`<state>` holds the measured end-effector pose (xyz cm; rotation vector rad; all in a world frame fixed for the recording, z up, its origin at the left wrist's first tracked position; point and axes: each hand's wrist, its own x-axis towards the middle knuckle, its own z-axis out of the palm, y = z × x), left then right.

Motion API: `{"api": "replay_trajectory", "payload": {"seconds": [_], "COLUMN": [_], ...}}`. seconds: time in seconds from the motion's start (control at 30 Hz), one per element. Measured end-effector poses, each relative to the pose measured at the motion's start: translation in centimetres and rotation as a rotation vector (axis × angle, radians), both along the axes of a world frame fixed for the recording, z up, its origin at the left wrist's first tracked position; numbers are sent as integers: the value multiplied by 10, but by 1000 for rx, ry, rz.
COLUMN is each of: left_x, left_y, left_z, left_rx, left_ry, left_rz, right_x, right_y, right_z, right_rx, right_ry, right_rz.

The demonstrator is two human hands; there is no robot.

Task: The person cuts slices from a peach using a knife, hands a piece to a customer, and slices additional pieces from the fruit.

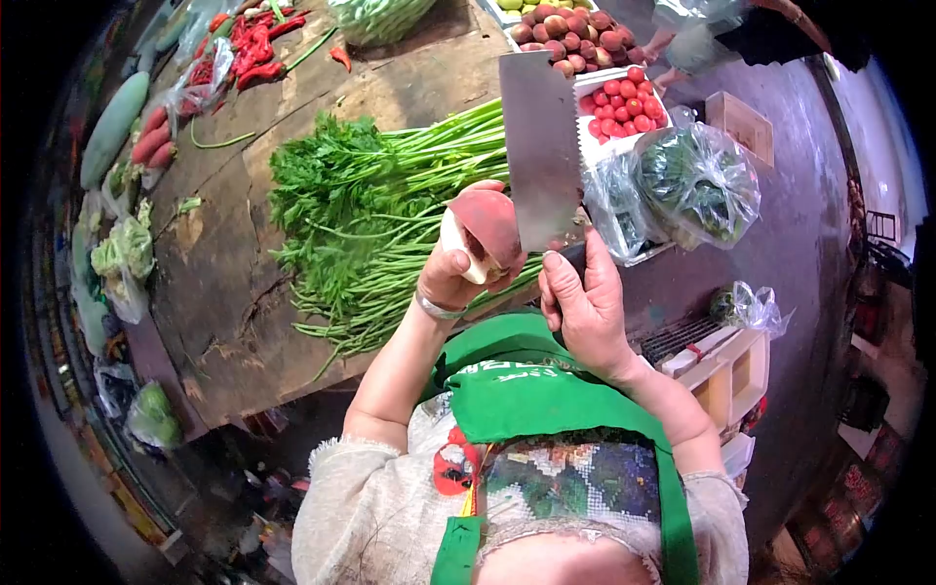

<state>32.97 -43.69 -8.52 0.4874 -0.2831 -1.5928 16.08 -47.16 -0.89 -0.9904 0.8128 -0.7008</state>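
In my left hand [447, 278] sits a large red-skinned peach [490, 222], its cut side showing pale flesh with a dark red hollow at the centre. The fingers curl around it from below and behind. My right hand [592, 317] grips the dark handle of a cleaver [541, 151], whose broad blade stands upright just right of the peach. Between blade and peach I cannot tell whether there is contact. Behind both hands, a leafy bunch of celery [361, 180] and long green beans [390, 268] lie on the wooden table [214, 292].
Crates of peaches [575, 39] and cherry tomatoes [624, 105] stand at the table's far right, beside bagged greens [697, 180]. Red chillies [255, 51] and a wax gourd [115, 127] lie far left. Another person's arm [658, 44] shows at the top right.
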Motion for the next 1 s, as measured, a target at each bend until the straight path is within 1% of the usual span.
{"api": "replay_trajectory", "payload": {"seconds": [0.07, 0.27, 0.33, 0.5, 0.57, 0.63, 0.7, 0.77, 0.83, 0.9, 0.93, 0.97, 1.0], "left_x": [-3, -11, -2, 2, 1, 1, 1, -8, -17, -14, -12, -10, -12], "left_y": [2, -4, -4, -4, -4, -4, -3, -4, -7, -6, -6, -5, -3], "left_z": [0, 4, 5, 31, 32, 32, 22, 23, 17, 13, 10, 8, 13], "left_rx": [20, -14, -98, -92, -96, -72, -23, 10, 4, -4, 2, 8, 80], "left_ry": [-17, 5, 60, 137, 29, 4, -56, -59, -52, -81, -79, -79, -137], "left_rz": [19, 34, -75, -159, -205, -193, -205, -175, -30, -29, -44, -60, -4], "right_x": [-3, -10, -13, -23, -27, -28, -31, -31, -31, -38, -43, -47, -52], "right_y": [2, 10, 7, -12, -16, -20, -21, -19, -16, -12, -10, -11, -12], "right_z": [0, -7, -6, -6, -10, -10, -14, -16, -22, -31, -27, -26, -25], "right_rx": [107, 101, 114, 162, 153, 151, 132, 115, 96, -141, -217, -218, -397], "right_ry": [-44, -3, -36, -26, -19, -6, 8, 28, 45, 131, 196, 193, 289], "right_rz": [-15, -41, -60, -131, -113, -124, -82, -59, -36, -46, -59, -59, -26]}}
